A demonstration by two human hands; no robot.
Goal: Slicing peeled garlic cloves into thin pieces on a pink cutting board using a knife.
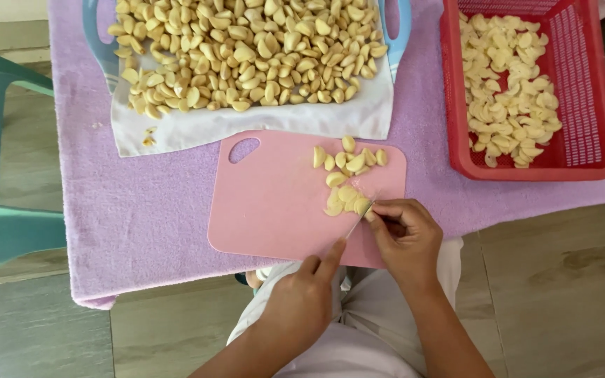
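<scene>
Garlic clove [360,205] sits at the near right edge of the pink cutting board [274,203], pale yellow, peeled. Right hand [406,234] pinches it from the right, fingertips pressed together on it. Left hand [301,301], below the board's near edge, is closed round the knife [356,222]; blade runs diagonally up-right into the clove. Small clove pile [348,159] on the board's far right. White cloth heaped with cloves [246,56] beyond the board; red basket [582,91] of cut pieces to its right.

left grip [302,297] clenched, forefinger extended; right grip [404,234] curled, fingertips pinched.
</scene>
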